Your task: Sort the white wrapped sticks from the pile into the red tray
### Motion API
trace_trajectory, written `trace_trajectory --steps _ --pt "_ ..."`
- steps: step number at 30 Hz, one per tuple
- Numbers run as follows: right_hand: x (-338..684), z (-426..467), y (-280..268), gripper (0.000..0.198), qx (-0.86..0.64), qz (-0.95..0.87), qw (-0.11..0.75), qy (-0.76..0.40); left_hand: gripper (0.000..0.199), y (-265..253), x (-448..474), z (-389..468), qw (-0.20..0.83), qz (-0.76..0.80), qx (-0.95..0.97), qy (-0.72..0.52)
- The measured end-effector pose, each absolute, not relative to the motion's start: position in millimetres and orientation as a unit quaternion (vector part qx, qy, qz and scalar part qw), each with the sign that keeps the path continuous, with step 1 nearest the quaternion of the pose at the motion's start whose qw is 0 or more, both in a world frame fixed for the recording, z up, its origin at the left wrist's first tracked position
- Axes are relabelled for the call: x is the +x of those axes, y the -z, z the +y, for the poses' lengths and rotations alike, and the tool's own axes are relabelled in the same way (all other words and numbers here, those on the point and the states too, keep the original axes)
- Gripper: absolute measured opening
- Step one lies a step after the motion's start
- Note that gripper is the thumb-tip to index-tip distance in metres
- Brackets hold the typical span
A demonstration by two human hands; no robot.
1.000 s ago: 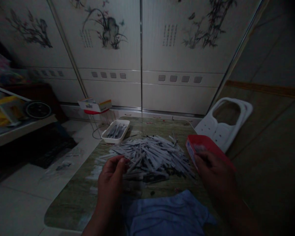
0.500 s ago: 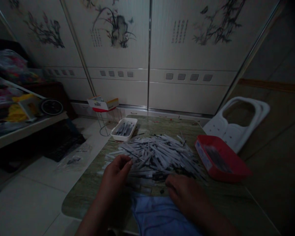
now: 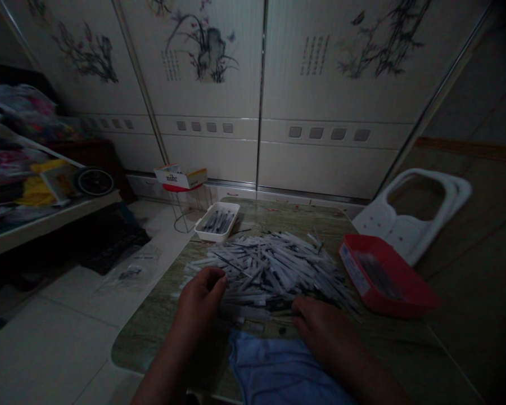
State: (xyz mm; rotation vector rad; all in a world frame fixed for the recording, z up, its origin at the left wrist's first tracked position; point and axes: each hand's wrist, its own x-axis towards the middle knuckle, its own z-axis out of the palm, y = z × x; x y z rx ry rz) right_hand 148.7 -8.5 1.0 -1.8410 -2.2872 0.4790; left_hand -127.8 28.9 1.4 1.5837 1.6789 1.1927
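Observation:
A wide heap of thin whitish and dark sticks like pen parts (image 3: pixel 278 264) lies across the table. At its near left edge is my left hand (image 3: pixel 204 289), thumb and fingers pinched together; whatever lies between them is too dark to make out. My right hand (image 3: pixel 316 320) rests by the heap's near right edge, fingers curled down beside dark pieces (image 3: pixel 278 304). Its fingertips are partly hidden, so what they grip cannot be told. A small round black piece (image 3: pixel 282 331) sits between the hands, above a blue cloth (image 3: pixel 274 365) at the table's near edge.
A white tray (image 3: pixel 200 232) of pen-like sticks stands at the heap's far left; a red bin (image 3: pixel 405 306) with thin sticks is on the right. Beyond are a white folding chair (image 3: pixel 409 225), a stool with an open box (image 3: pixel 181 179), and a cluttered shelf (image 3: pixel 67 208).
The whole view has shifted slightly, so the table and its things appear a little further right. Both hands keep nearly the same pose beside the heap.

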Motion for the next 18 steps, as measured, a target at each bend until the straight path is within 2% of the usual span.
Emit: trace_trajectory --steps 13,18 --pt "157.8 -8.0 -1.5 0.014 -0.584 -0.794 0.065 -0.154 0.015 -8.1 -99.1 18.9 0.340 0.569 0.619 -0.421" --pt "159.9 -9.4 -7.1 0.014 -0.579 -0.789 0.131 -0.159 0.016 -10.8 -75.8 11.3 0.451 0.537 0.568 -0.431"
